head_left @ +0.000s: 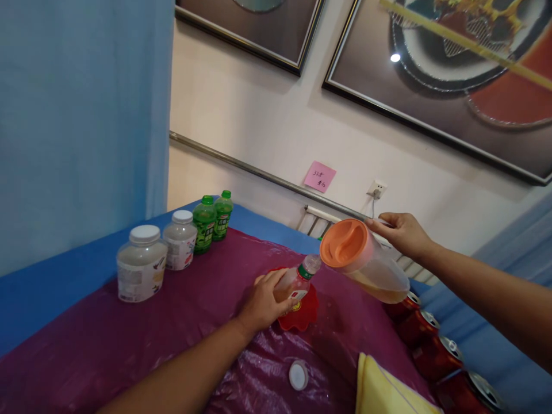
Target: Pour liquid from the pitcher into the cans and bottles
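My left hand (264, 300) is wrapped round a small clear bottle (294, 283) with a green neck band and an uncapped mouth. The bottle leans to the right over a red scalloped mat (308, 313). My right hand (403, 233) grips the handle of a clear pitcher (375, 276) with an orange lid (344, 242). The pitcher is tipped to the left, its lid close to the bottle's mouth, with some yellowish liquid low in its body. Whether liquid is flowing between them cannot be made out. A white cap (298, 375) lies on the purple cover nearer to me.
White-lidded jars (142, 270) and green bottles (204, 225) line the left of the purple-covered table (207, 322). Several red cans (437, 355) stand along the right edge, beside a folded yellow cloth (386, 388). Behind are a metal rail (259, 171) and a wall socket (376, 189).
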Action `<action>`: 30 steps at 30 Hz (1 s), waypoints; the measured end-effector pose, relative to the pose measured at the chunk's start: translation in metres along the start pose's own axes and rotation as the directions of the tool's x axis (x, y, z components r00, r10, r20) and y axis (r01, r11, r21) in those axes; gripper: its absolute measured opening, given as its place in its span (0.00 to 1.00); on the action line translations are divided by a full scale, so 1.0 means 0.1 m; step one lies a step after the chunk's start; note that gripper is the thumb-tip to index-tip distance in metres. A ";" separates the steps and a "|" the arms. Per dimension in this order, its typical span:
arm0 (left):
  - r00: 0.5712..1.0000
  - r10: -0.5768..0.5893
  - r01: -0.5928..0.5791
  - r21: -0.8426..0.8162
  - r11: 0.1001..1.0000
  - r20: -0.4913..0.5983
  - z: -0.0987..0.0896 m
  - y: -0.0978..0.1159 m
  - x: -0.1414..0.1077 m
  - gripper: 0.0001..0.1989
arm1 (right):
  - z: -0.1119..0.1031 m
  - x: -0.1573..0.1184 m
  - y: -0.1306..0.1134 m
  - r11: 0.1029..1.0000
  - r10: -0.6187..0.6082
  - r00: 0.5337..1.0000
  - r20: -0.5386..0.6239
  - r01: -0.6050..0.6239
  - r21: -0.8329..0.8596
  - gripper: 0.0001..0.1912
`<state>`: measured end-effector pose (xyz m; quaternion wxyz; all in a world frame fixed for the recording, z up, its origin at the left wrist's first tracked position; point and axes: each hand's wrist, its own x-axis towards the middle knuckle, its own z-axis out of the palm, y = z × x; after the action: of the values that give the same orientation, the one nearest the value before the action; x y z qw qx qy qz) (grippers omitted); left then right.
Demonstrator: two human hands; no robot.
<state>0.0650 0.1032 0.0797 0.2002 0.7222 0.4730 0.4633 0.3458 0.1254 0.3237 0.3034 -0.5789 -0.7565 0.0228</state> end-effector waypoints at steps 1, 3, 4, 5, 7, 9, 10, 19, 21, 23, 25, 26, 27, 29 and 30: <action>1.000 0.002 -0.002 -0.003 1.000 -0.004 0.00 0.00 0.00 0.32 | 0.00 0.00 0.00 1.000 -0.003 1.000 0.000 0.003 -0.001 0.34; 1.000 0.006 -0.007 -0.009 1.000 -0.008 0.00 0.00 0.00 0.32 | 0.00 0.00 0.00 1.000 -0.011 1.000 -0.005 0.011 -0.007 0.34; 1.000 0.007 -0.007 -0.011 1.000 -0.008 0.00 0.00 0.00 0.31 | 0.00 0.00 0.00 1.000 -0.013 1.000 -0.007 0.013 -0.009 0.35; 1.000 0.006 -0.006 -0.012 1.000 -0.004 0.00 0.00 0.00 0.31 | -0.01 0.00 0.00 1.000 -0.014 1.000 -0.010 0.014 -0.010 0.35; 1.000 0.001 -0.001 -0.016 1.000 0.010 0.00 0.01 0.01 0.31 | -0.01 0.00 0.00 1.000 -0.015 1.000 -0.016 0.015 -0.007 0.35; 1.000 -0.003 0.003 -0.020 1.000 0.015 -0.01 0.01 0.01 0.31 | -0.01 0.00 0.00 1.000 -0.017 1.000 -0.021 0.017 -0.008 0.35; 1.000 -0.002 0.002 -0.022 1.000 0.015 -0.01 0.01 0.01 0.31 | -0.01 -0.01 0.00 1.000 -0.018 1.000 -0.021 0.018 -0.012 0.35; 1.000 -0.016 0.016 -0.021 1.000 0.025 -0.02 0.03 0.01 0.32 | 0.00 -0.01 -0.02 0.999 -0.004 1.000 -0.008 0.004 -0.035 0.35; 1.000 -0.014 0.015 -0.021 1.000 0.024 -0.02 0.03 0.01 0.32 | 0.00 -0.01 -0.02 0.999 -0.005 1.000 -0.003 0.005 -0.037 0.34; 1.000 -0.012 0.012 -0.021 1.000 0.026 -0.01 0.03 0.01 0.32 | -0.01 -0.01 -0.02 0.999 -0.004 1.000 -0.002 0.004 -0.038 0.34; 1.000 -0.009 0.010 -0.022 1.000 0.030 -0.01 0.02 0.01 0.32 | -0.01 -0.02 -0.01 0.999 -0.004 1.000 -0.007 0.004 -0.034 0.34; 0.999 -0.009 0.010 -0.023 1.000 0.032 -0.01 0.02 0.01 0.32 | -0.01 -0.02 -0.01 0.999 -0.006 1.000 -0.008 0.006 -0.031 0.34; 0.999 -0.009 0.010 -0.024 1.000 0.032 -0.01 0.02 0.01 0.32 | -0.01 -0.02 -0.01 1.000 -0.008 1.000 -0.009 0.008 -0.030 0.34; 1.000 -0.008 0.009 -0.024 1.000 0.029 -0.01 0.03 0.01 0.32 | -0.01 -0.02 -0.01 0.999 -0.012 1.000 -0.009 0.011 -0.035 0.33; 1.000 -0.008 0.009 -0.022 1.000 0.026 -0.02 0.03 0.01 0.32 | -0.01 -0.02 -0.02 0.999 -0.013 1.000 -0.009 0.013 -0.040 0.33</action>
<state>0.0653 0.1026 0.0834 0.2162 0.7238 0.4681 0.4585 0.3451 0.1232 0.3244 0.2954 -0.5801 -0.7591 0.0028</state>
